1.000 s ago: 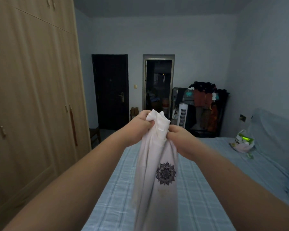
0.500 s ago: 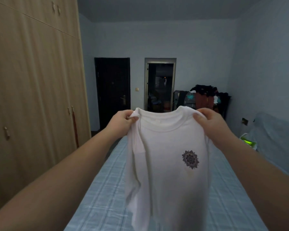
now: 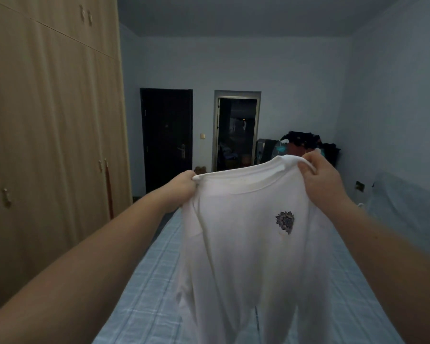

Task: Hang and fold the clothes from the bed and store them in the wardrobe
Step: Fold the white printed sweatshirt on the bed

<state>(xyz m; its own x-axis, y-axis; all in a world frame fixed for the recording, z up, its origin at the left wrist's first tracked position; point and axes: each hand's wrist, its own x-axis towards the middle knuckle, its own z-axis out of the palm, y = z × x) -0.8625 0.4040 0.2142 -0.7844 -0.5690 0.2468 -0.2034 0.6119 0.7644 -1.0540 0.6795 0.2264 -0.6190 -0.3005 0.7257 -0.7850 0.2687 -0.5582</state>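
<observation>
A white t-shirt [image 3: 243,244] with a small dark flower print on the chest hangs spread out in front of me, above the bed [image 3: 144,289]. My left hand [image 3: 181,188] pinches its left shoulder beside the collar. My right hand [image 3: 320,180] grips the right shoulder, a little higher than the left. The shirt's lower part runs out of the bottom of the view. The light wooden wardrobe [image 3: 50,135] stands along the left wall with all its doors closed.
The bed has a pale blue checked sheet and a blue headboard or pillow [image 3: 407,207] at the right. A dark closed door [image 3: 166,140] and an open doorway [image 3: 236,135] are in the far wall. A rack piled with clothes [image 3: 301,147] stands in the far right corner.
The shirt was bunched between both hands a second ago. My hands have moved apart to its shoulders and the shirt now hangs open and wider.
</observation>
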